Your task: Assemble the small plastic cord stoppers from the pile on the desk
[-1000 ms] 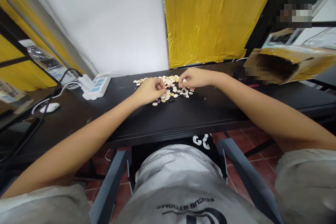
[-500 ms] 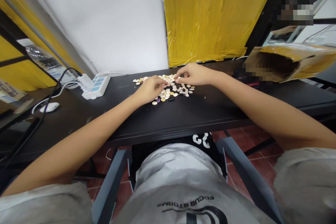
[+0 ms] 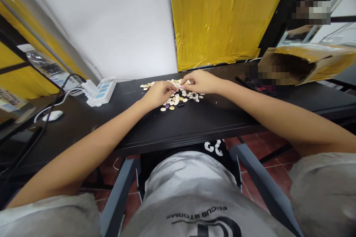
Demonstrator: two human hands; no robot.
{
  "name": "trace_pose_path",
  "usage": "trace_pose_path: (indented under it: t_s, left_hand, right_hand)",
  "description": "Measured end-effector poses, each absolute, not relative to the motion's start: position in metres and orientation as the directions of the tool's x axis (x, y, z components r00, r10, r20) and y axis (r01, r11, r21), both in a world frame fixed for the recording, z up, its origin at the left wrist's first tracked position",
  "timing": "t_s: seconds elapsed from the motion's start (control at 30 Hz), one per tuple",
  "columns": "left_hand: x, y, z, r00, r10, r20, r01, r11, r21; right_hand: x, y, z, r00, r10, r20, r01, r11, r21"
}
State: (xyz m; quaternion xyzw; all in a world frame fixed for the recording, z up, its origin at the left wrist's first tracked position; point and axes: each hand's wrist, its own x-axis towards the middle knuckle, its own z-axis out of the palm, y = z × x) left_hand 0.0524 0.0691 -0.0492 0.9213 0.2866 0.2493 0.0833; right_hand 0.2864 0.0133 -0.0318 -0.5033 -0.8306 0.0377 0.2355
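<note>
A loose pile of small flat buttons (image 3: 175, 100), mostly white and cream with a few yellow, purple and black ones, is spread over the black table. My left hand (image 3: 159, 93) rests at the pile's left side, thumb and fingers curled together. Over its right part is my right hand (image 3: 202, 81), with thumb and index finger brought together in a pinch above the buttons. Both sets of fingertips face each other, a small gap apart. Whatever sits between them is too small to make out.
On the left are a white power strip (image 3: 102, 92) with cables, a white computer mouse (image 3: 52, 115) and a plastic bottle (image 3: 47, 63). An open cardboard box (image 3: 319, 67) stands at the right. The table's front edge (image 3: 183, 140) runs close to my lap.
My right hand has shifted slightly left and down, its index finger closing toward the thumb. My left hand stays nearly in place. The view has tilted a little.
</note>
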Motion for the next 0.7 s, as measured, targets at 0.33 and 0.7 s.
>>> trace_pose_path:
  t_s: [0.33, 0.7]
  left_hand:
    - [0.0539, 0.0628, -0.0432, 0.665, 0.648, 0.371, 0.557, -0.762, 0.330]
    - [0.0610, 0.0712, -0.0415, 0.630, 0.716, 0.300, 0.581, -0.691, 0.431]
  right_hand:
    - [0.2840, 0.0115, -0.0321, -0.391, 0.856, 0.337, 0.831, 0.486, -0.270]
    - [0.2818, 0.0113, -0.0353, -0.409, 0.849, 0.333, 0.824, 0.501, -0.264]
